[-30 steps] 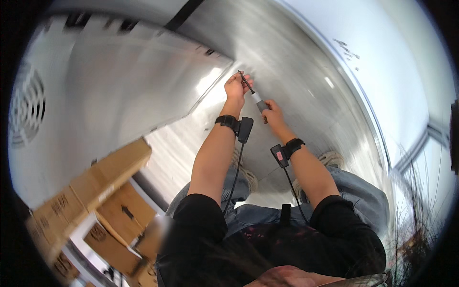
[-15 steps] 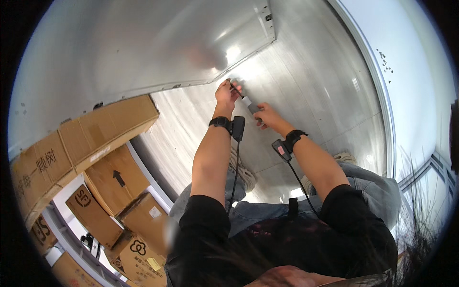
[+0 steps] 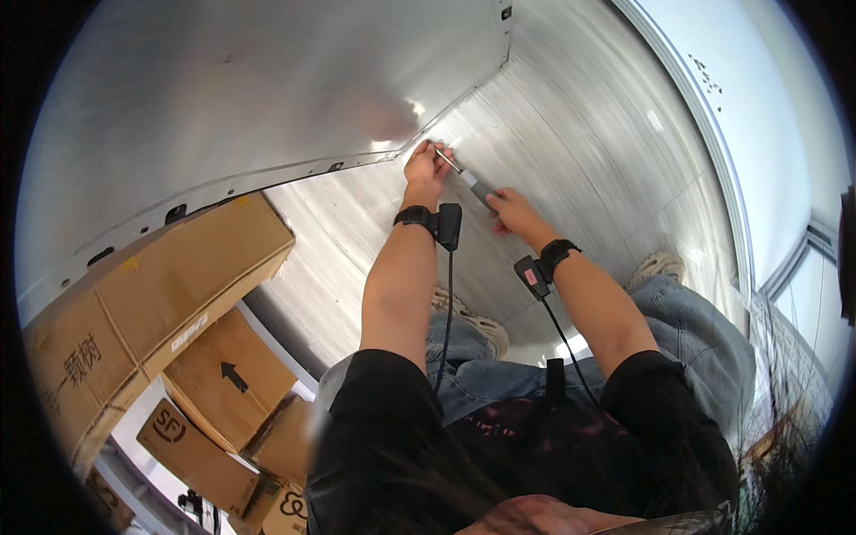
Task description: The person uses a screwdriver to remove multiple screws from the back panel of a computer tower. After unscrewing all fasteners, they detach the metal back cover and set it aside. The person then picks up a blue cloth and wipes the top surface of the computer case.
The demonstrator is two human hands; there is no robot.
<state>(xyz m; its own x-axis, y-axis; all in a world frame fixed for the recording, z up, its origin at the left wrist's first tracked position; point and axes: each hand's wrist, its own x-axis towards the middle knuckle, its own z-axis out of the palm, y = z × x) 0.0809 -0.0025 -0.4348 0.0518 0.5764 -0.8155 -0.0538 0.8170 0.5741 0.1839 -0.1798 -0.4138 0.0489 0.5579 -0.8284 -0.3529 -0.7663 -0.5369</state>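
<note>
My right hand [image 3: 515, 214] is closed round the rear of a screwdriver [image 3: 482, 191] with a grey handle, a pale collar and a thin metal shaft. The shaft slants up and left toward the lower corner of a big shiny metal panel [image 3: 259, 98]. At that corner my left hand [image 3: 424, 166] has its fingers curled about the shaft near its tip. The tip itself is hidden among those fingers, and anything small there is too tiny to make out. Several dark slots and holes run along the panel's bottom edge.
Below lies a pale wood-look floor [image 3: 580, 169]. A long cardboard box [image 3: 178, 276] lies along the panel at left, with stacked cartons [image 3: 234, 374] beneath it. A white framed wall [image 3: 722, 152] rises at right. Cabled black devices [image 3: 448, 226] are strapped to both wrists.
My view has shifted slightly. The right hand sits farther back on the screwdriver, so more handle shows. The left hand stays at the panel's corner, its fingers still about the shaft.
</note>
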